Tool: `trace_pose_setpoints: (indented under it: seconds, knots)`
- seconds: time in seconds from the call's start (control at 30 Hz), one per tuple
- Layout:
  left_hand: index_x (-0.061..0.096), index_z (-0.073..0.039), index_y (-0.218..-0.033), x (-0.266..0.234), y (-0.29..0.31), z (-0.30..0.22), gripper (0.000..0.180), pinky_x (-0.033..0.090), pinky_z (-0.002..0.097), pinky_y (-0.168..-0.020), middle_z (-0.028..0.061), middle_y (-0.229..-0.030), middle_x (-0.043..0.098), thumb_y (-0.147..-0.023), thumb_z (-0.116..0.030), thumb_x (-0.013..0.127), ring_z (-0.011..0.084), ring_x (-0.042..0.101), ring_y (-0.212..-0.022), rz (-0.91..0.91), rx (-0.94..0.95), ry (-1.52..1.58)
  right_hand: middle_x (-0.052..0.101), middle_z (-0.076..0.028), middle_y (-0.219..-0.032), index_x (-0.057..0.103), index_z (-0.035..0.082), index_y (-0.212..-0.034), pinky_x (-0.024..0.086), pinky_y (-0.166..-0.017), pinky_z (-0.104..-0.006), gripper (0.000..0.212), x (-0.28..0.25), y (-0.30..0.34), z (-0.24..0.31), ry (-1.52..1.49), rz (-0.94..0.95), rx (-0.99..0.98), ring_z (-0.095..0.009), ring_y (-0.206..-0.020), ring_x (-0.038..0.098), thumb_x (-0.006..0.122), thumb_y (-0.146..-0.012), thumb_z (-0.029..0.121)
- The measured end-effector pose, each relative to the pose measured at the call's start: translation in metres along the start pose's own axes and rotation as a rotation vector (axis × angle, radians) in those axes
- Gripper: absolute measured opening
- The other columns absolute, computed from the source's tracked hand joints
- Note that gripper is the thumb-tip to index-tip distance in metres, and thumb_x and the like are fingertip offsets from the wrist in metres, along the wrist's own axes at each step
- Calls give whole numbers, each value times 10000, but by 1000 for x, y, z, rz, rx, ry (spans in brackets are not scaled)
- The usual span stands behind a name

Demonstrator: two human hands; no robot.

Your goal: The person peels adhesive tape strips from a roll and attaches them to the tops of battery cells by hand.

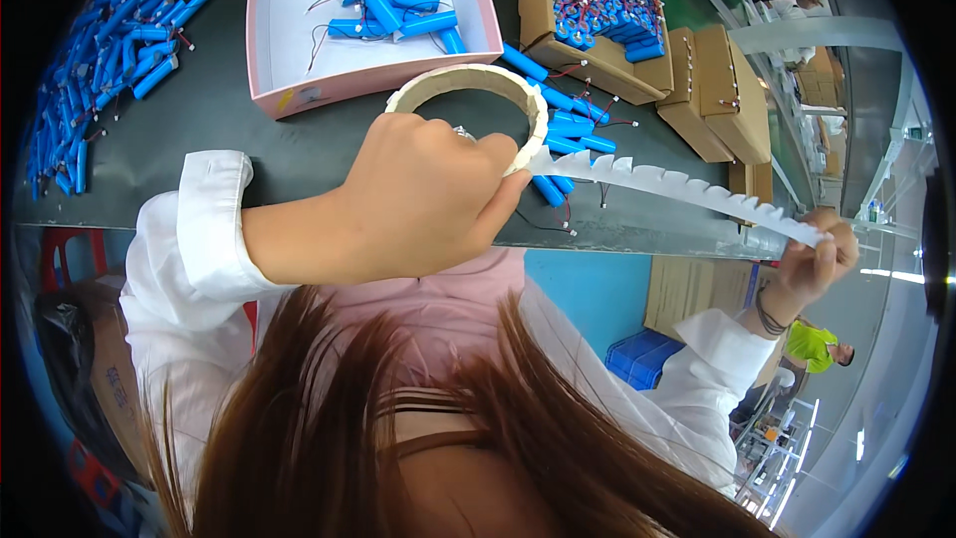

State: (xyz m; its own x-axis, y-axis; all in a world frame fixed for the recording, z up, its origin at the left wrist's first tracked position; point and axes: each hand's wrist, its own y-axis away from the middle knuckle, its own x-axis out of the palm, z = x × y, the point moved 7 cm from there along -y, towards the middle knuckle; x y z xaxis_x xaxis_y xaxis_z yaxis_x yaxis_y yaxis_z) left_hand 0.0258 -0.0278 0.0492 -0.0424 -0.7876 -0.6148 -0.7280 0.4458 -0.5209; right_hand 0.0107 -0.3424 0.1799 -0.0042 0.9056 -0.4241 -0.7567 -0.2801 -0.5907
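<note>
My left hand (pixel 423 189) is closed round the lower edge of a cream-coloured tape roll (pixel 539 118), held just in front of the pink box (pixel 373 83). A white strip of tape (pixel 682 185) with a notched upper edge stretches from the roll to the right. Its far end is pinched between the fingertips of my right hand (pixel 829 247), out past the table's front edge. Below and behind the roll lie several blue cylindrical battery cells (pixel 570 126) with thin leads. The fingers of my left hand hide part of the roll.
More blue cells with wires lie inside the pink box. A large heap of cells (pixel 119 60) covers the left of the dark table (pixel 329 154). At the right stand a cardboard box packed with cells (pixel 597 60) and further cardboard boxes (pixel 732 90). A person in a yellow-green top (pixel 812 345) is in the background.
</note>
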Motion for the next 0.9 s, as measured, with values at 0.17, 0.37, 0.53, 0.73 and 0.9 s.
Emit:
trace_pose_setpoints:
  seconds: [0.17, 0.37, 0.53, 0.73, 0.9]
  knots:
    - [462, -51, -533, 0, 7, -7, 232, 364, 330, -333, 105, -383, 451, -713, -155, 566, 236, 468, -321, 34, 1, -185, 481, -120, -668, 443, 16, -671, 404, -574, -231, 186, -1, 9, -61, -182, -75, 214, -145, -558, 466, 532, -805, 109]
    - [461, -37, -528, -2, 16, -11, 119, 360, 304, -323, 89, -398, 469, -552, -83, 568, 202, 480, -323, 52, 19, -275, 503, -132, -719, 461, -3, -682, 402, -636, -287, 167, 17, 10, -118, -230, -55, 333, -165, -603, 467, 517, -813, 85]
    - [464, -23, -531, -3, 30, -3, 103, 374, 308, -328, 100, -410, 480, -513, -68, 555, 210, 502, -339, 107, -55, -326, 543, -149, -775, 493, -27, -704, 405, -594, -271, 155, 44, 4, -131, -299, -3, 362, -173, -619, 495, 530, -810, 80]
    - [485, -23, -550, -15, 48, 5, 61, 392, 318, -339, 129, -449, 514, -564, -50, 538, 233, 525, -364, 80, -176, -403, 579, -168, -790, 537, -52, -708, 444, -541, -280, 139, 67, 0, -110, -277, 24, 288, -191, -579, 544, 560, -793, 56]
    - [496, -46, -560, -20, 63, 12, 152, 389, 302, -377, 98, -453, 509, -654, -129, 581, 216, 508, -363, 65, -242, -535, 594, -154, -804, 570, -59, -729, 451, -558, -257, 126, 93, -3, -94, -79, 63, 235, -166, -601, 563, 571, -784, 54]
